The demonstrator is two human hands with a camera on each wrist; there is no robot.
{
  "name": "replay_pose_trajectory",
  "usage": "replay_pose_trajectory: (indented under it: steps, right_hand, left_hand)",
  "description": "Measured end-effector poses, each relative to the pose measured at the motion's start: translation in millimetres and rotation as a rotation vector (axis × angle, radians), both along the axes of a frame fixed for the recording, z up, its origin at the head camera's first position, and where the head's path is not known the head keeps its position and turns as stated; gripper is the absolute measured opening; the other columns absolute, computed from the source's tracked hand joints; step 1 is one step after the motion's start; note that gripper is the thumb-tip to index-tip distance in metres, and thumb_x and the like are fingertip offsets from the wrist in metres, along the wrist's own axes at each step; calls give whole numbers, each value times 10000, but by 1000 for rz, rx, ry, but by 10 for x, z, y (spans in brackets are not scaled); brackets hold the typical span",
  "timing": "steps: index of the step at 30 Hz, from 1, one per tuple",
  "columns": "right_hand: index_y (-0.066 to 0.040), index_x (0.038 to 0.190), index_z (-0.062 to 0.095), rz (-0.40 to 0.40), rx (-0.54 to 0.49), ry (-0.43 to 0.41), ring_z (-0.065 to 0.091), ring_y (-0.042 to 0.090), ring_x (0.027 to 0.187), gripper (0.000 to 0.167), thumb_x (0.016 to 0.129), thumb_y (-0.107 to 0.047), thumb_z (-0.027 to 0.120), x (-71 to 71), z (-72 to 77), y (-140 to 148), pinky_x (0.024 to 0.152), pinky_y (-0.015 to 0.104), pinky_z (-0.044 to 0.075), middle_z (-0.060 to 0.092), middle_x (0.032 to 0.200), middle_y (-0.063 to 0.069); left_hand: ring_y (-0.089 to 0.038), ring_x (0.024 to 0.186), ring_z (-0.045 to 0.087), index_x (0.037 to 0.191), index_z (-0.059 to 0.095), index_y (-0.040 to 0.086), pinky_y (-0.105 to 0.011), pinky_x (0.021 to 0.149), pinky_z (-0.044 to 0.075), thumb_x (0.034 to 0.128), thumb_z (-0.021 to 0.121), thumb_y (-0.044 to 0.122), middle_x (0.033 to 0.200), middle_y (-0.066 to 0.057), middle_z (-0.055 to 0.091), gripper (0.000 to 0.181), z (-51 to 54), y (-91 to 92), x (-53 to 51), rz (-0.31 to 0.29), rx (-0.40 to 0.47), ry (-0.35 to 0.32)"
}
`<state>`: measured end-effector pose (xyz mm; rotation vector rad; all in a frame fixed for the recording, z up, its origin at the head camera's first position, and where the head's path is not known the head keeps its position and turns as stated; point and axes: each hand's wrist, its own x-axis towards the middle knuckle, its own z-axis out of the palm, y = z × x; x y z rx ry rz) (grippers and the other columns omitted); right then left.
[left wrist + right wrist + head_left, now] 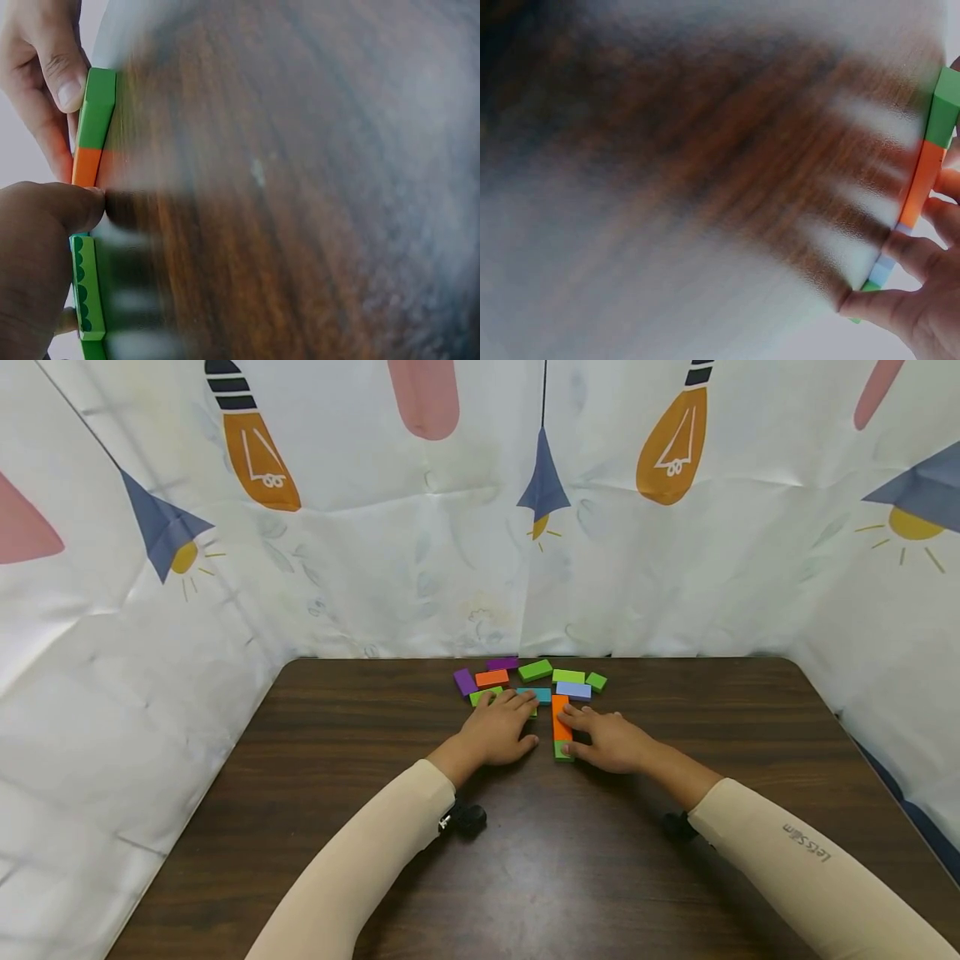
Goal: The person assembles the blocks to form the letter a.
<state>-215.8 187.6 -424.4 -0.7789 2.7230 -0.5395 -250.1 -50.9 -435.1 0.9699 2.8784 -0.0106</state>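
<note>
In the head view, an orange block (558,720) and a small green block (562,750) lie end to end on the table. My right hand (615,743) rests along their right side, fingers extended, with fingertips on the orange block and the thumb at the green one. To the left, my left hand (497,732) reaches over a teal block (538,695) and a green block (486,693), its thumb spread toward the orange block. Its fingers partly hide the blocks under them. The left wrist view shows another green block (88,285) with dark scallops beside that hand.
Behind the hands lie purple (465,682), orange (492,678), green (536,671) and blue (573,691) blocks. The brown wooden table (360,718) ends at a patterned white curtain (465,568). A dark wrist device (470,820) hangs below the left sleeve.
</note>
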Motion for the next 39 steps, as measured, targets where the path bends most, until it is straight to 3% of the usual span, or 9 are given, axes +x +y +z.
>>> replay_pose_trajectory:
  steps: [10,16,21,39]
  right_hand:
    - [-49,1566,405,-2,-2,0,317,467,1454,656,1041,-395,592,5,5,-2,1050,785,241,318,1620,173]
    - [-56,1564,414,-8,3,-1,313,459,1459,651,1040,-397,595,7,-3,-10,1053,783,239,318,1624,166]
    - [-64,1569,408,-13,2,-7,309,457,1462,656,1038,-400,598,10,14,-16,1062,776,236,309,1627,163]
    - [-71,1577,395,-19,2,-17,297,449,1471,662,1039,-403,593,3,-6,-3,1076,775,204,298,1636,155]
  left_hand:
    - [-278,1516,256,1615,341,169,-562,1200,186,1035,514,518,1676,12,259,699,9,-4,7,-9,17,2]
    - [-275,1456,334,1544,472,186,-536,1184,228,1031,533,498,1585,-62,394,603,-18,-41,51,-4,39,54]
    - [-284,1412,377,1498,527,184,-531,1173,247,1025,553,475,1503,-89,456,556,-31,-116,89,23,49,92]
    - [-285,1394,378,1498,523,215,-524,1143,255,1022,564,468,1486,-40,472,540,-40,-447,100,41,33,112]
